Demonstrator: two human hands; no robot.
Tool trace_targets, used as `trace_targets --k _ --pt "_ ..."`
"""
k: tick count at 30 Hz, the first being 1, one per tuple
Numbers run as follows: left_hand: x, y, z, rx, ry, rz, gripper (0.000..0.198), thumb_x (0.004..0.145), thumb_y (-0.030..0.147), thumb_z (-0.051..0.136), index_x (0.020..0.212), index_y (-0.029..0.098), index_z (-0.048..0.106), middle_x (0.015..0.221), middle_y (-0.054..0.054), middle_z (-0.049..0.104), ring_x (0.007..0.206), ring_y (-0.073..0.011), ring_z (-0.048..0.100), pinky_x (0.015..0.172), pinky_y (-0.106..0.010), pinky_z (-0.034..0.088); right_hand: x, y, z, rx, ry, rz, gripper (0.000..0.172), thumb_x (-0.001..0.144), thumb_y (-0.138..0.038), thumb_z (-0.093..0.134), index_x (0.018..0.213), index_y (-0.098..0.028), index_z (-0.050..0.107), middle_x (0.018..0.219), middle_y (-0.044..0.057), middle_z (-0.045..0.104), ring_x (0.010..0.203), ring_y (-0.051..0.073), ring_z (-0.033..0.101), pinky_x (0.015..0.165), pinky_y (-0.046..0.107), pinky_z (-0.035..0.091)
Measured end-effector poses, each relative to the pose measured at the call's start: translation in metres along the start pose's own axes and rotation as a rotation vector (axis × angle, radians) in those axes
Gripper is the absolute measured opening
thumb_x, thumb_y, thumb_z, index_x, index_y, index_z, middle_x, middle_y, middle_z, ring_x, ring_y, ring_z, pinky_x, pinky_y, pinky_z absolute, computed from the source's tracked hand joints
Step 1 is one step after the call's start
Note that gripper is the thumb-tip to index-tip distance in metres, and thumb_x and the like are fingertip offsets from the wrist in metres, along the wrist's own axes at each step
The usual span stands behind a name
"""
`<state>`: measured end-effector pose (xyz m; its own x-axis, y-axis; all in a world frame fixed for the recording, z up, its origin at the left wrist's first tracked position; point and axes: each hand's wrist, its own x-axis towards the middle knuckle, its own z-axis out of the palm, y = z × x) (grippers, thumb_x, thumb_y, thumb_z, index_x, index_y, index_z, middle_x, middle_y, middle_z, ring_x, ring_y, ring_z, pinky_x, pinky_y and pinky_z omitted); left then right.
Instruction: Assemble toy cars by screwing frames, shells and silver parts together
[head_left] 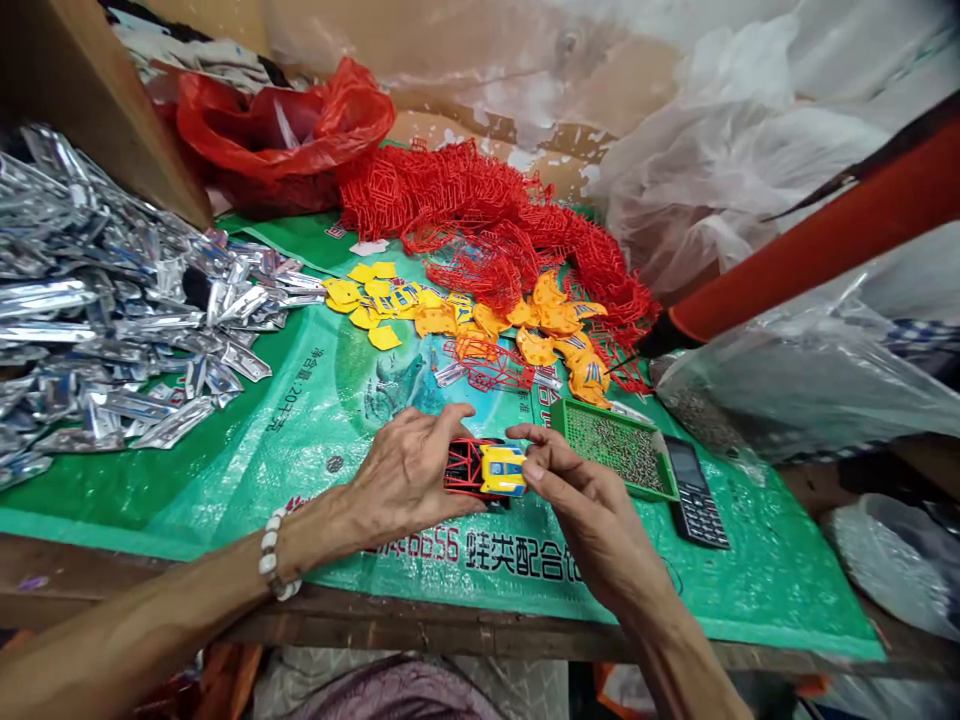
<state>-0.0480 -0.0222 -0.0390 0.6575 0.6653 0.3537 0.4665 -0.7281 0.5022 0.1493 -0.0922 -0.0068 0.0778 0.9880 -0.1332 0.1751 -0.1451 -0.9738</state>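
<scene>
My left hand (409, 465) is wrapped round the side of a small toy car with a red tube frame (463, 466), holding it just above the green sheet. A yellow and blue body panel (501, 470) sits at the car's right end. With thumb and fingers curled, my right hand (581, 500) grips the edge of this panel; its exact fingertip contact is partly hidden. Beyond the hands lie loose red frame parts (491, 365), and more yellow panels (386, 300) and orange-yellow panels (559, 315) lie in a row.
Silver foil-like parts (97, 320) are heaped at left. Red frames (480, 200) pile up at the back beside a red plastic bag (277, 130). A green tray (622, 445) of tiny metal pieces stands by a keypad phone (695, 492). An orange-red pole (810, 235) slants in from the right.
</scene>
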Motion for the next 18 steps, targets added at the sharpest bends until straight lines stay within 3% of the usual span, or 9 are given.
trace_targets --k 4,10,15,18 --pt "-0.001 0.001 -0.001 -0.001 -0.008 -0.004 0.075 0.079 0.061 0.067 0.129 0.015 0.037 0.106 -0.008 0.073 0.091 -0.0289 0.069 0.078 -0.043 0.05 0.004 0.002 0.011 0.005 -0.018 0.042 0.033 0.082 -0.046 0.064 0.065 -0.018 0.06 0.129 0.011 0.057 0.13 0.027 0.046 0.103 0.043 0.04" --pt "-0.002 0.001 -0.003 -0.007 -0.016 0.019 0.072 0.082 0.061 0.064 0.131 0.015 0.036 0.107 -0.009 0.072 0.094 -0.0291 0.068 0.079 -0.043 0.051 0.008 0.002 0.009 -0.013 -0.04 0.058 0.036 0.082 -0.05 0.063 0.066 -0.018 0.06 0.126 0.011 0.059 0.125 0.027 0.05 0.105 0.045 0.038" --pt "-0.001 -0.001 0.0 0.004 -0.003 0.04 0.073 0.085 0.066 0.057 0.131 0.013 0.037 0.105 -0.011 0.072 0.089 -0.0285 0.069 0.077 -0.042 0.051 0.004 -0.005 0.001 -0.025 -0.024 0.011 0.029 0.083 -0.043 0.064 0.068 -0.019 0.059 0.12 0.009 0.063 0.122 0.025 0.053 0.099 0.041 0.044" --pt "-0.001 -0.002 0.001 0.006 -0.009 0.052 0.072 0.086 0.068 0.052 0.131 0.013 0.037 0.102 -0.011 0.072 0.087 -0.0275 0.068 0.075 -0.041 0.051 0.005 -0.02 -0.01 -0.098 -0.051 -0.078 0.025 0.082 -0.036 0.065 0.066 -0.019 0.058 0.104 0.008 0.067 0.1 0.021 0.063 0.084 0.034 0.051"
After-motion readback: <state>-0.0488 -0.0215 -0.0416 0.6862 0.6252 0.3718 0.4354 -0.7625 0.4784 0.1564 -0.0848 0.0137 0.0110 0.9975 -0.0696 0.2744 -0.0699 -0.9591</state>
